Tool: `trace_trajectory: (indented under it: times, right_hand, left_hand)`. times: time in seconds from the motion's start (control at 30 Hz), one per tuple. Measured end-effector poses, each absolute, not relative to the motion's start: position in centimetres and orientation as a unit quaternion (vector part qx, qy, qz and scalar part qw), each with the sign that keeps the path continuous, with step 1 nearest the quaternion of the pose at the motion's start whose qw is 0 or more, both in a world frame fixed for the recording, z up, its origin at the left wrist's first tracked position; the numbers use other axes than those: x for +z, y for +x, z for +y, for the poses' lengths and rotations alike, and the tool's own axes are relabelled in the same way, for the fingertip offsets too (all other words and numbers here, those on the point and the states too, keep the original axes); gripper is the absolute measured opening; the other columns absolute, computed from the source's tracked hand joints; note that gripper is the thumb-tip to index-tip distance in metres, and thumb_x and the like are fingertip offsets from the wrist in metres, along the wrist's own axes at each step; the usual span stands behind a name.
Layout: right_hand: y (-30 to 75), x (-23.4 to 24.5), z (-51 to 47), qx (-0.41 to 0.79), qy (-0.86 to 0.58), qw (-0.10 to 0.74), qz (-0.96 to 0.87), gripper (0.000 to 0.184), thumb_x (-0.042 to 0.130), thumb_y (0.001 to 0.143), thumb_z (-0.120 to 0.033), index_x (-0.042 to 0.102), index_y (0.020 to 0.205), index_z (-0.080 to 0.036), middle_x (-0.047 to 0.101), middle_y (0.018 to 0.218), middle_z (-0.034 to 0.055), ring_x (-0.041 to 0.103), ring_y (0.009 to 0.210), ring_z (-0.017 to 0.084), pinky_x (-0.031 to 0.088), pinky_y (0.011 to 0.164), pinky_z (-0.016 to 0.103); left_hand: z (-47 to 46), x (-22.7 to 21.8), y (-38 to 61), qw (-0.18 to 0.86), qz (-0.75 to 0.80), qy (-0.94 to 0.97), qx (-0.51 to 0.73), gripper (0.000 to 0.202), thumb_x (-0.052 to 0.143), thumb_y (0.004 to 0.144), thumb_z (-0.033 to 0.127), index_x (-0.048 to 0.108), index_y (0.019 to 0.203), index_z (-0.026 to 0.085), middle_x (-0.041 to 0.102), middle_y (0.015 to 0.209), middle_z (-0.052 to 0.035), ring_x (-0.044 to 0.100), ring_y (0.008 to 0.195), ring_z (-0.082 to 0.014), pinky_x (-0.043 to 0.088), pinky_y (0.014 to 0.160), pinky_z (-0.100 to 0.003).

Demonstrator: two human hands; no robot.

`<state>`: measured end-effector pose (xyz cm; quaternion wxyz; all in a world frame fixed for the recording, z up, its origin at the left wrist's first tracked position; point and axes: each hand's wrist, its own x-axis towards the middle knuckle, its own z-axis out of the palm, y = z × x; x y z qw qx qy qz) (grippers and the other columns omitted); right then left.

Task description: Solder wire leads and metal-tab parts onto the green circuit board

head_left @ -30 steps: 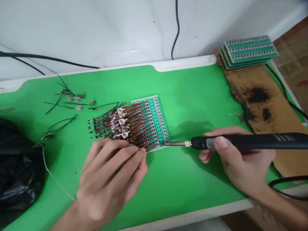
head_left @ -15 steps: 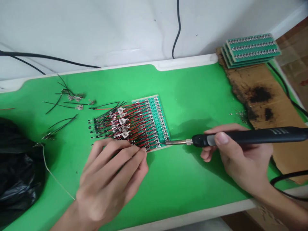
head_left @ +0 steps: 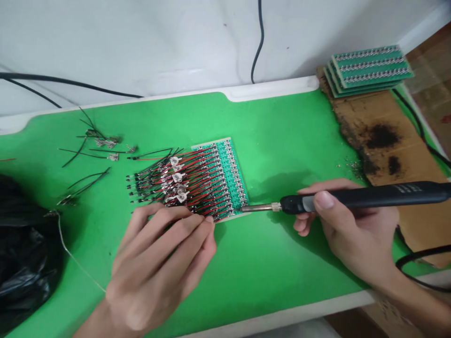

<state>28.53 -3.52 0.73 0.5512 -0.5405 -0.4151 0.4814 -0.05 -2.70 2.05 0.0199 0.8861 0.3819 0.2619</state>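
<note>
A green circuit board lies on the table with rows of soldered points. Red and black wires run from it leftward to small metal and clear parts. My right hand is wrapped around a black soldering iron, whose tip touches or nearly touches the board's lower right corner. My left hand covers the lower left of the board, thumb and forefinger pinched on a red wire at its bottom edge. Most of that wire is hidden by the fingers.
Loose parts with black wires lie at the left. A black plastic bag stands at the left edge. On the right, a scorched cardboard piece carries stacked green boards. A black cable loops beside my right forearm.
The view has shifted very slightly. Both hands, the soldering iron and the board keep nearly the same places relative to one another.
</note>
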Motion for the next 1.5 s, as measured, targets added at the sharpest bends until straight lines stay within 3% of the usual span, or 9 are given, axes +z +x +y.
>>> trace_trajectory:
  times: [0.93, 1.2, 1.5]
  right_hand:
    - [28.54, 0.41, -3.46, 0.5, -0.542, 0.551, -0.391, 0.013, 0.091, 0.099, -0.034, 0.09, 0.092, -0.023, 0.078, 0.065, 0.0033, 0.075, 0.049, 0.016, 0.064, 0.045, 0.021]
    - [28.52, 0.58, -3.29, 0.49, -0.545, 0.555, -0.394, 0.017, 0.093, 0.096, -0.035, 0.088, 0.09, -0.02, 0.077, 0.063, 0.0041, 0.073, 0.046, 0.018, 0.063, 0.042, 0.023]
    - [28.55, 0.53, -3.37, 0.502, -0.536, 0.554, -0.39, 0.013, 0.092, 0.098, -0.033, 0.09, 0.092, -0.022, 0.078, 0.065, 0.0037, 0.075, 0.049, 0.017, 0.064, 0.045, 0.021]
  left_hand:
    - [-2.79, 1.69, -0.17, 0.027, 0.376, 0.888, 0.265, 0.027, 0.085, 0.091, -0.001, 0.075, 0.111, 0.014, 0.086, 0.097, -0.0042, 0.082, 0.091, -0.0227, 0.063, 0.083, -0.045]
    - [-2.89, 1.96, 0.07, 0.023, 0.386, 0.879, 0.278, 0.025, 0.083, 0.095, 0.001, 0.074, 0.11, 0.019, 0.086, 0.096, -0.001, 0.082, 0.088, -0.0214, 0.063, 0.081, -0.044]
    - [-2.83, 1.81, -0.02, 0.021, 0.378, 0.886, 0.267, 0.025, 0.085, 0.092, 0.0, 0.075, 0.11, 0.014, 0.085, 0.096, -0.004, 0.081, 0.089, -0.0219, 0.06, 0.083, -0.045]
